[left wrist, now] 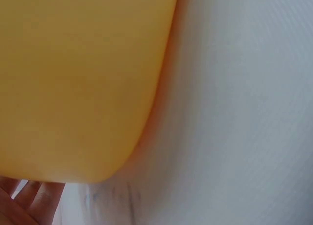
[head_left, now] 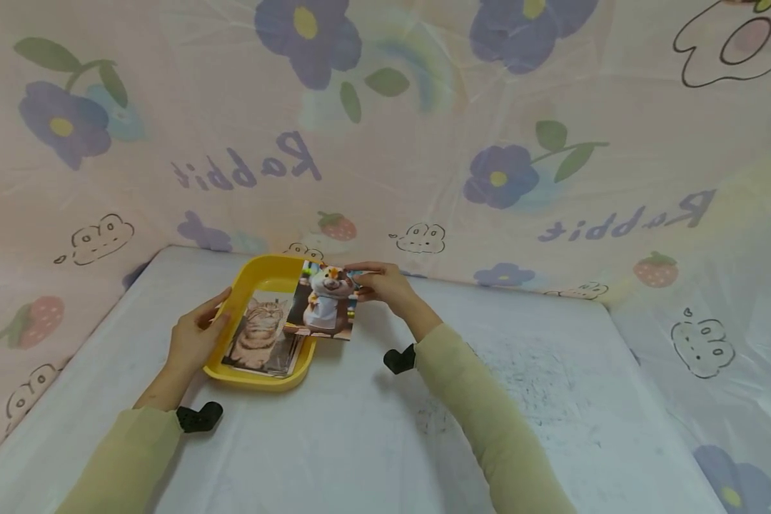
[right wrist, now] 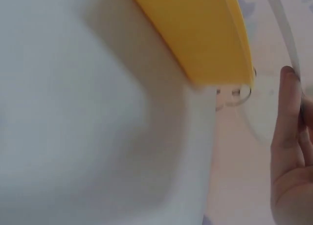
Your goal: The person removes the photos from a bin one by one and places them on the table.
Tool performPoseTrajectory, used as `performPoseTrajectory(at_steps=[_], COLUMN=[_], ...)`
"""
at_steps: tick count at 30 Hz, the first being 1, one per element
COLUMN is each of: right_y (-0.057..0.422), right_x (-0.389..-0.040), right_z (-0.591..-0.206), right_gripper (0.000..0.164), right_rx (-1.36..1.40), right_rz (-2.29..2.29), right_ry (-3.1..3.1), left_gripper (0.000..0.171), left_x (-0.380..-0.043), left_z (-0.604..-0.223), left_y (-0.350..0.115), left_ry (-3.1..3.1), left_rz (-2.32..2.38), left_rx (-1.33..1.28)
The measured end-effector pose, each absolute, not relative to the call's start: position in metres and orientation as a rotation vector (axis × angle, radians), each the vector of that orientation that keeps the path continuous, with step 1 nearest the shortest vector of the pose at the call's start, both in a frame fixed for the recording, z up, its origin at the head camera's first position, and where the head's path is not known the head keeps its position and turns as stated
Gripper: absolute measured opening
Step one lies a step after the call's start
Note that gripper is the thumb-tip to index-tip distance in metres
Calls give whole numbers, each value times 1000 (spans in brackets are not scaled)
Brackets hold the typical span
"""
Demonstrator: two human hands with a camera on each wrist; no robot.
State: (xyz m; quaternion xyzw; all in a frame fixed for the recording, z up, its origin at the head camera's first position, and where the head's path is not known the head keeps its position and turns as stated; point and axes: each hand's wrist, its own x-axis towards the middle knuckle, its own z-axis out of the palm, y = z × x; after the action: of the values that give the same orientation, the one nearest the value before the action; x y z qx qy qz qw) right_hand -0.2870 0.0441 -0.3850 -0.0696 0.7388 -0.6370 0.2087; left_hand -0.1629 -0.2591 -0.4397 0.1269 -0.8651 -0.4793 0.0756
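Note:
A yellow plastic tray [head_left: 270,385] stands on the white table at the left, with a picture card of a striped cat [head_left: 260,335] lying inside it. My left hand [head_left: 193,339] grips the tray's left side, its thumb by the rim. In the left wrist view, fingers [left wrist: 44,200] show at the lower edge of the yellow tray wall. Between thumb and fingers my right hand [head_left: 385,289] pinches a picture card of a hamster in a white apron [head_left: 324,303]. That card is raised over the tray's right edge and hides part of it. The right wrist view catches it nearly edge-on.
A white table surface [head_left: 334,442] spreads around the tray, with dark scuff marks [head_left: 533,378] on the right. Behind and beside it hangs a pink curtain [head_left: 385,171] printed with flowers and rabbits. Dark devices are strapped at the left wrist [head_left: 199,417] and the right wrist [head_left: 400,360].

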Motion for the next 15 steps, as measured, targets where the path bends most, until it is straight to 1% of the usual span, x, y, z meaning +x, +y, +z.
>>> performPoseTrajectory(at_steps=[9, 15], right_y=[73, 86], right_x=[-300, -304], right_z=[-389, -396], right_gripper=[31, 32], right_rx=[-99, -57], right_rz=[-1753, -1669], right_ry=[2136, 2241], left_gripper=[46, 46], left_x=[-162, -163], left_z=[-439, -438], left_y=[-259, -259], left_ry=[-2595, -2596], left_rz=[-1404, -1407], left_rx=[333, 354])
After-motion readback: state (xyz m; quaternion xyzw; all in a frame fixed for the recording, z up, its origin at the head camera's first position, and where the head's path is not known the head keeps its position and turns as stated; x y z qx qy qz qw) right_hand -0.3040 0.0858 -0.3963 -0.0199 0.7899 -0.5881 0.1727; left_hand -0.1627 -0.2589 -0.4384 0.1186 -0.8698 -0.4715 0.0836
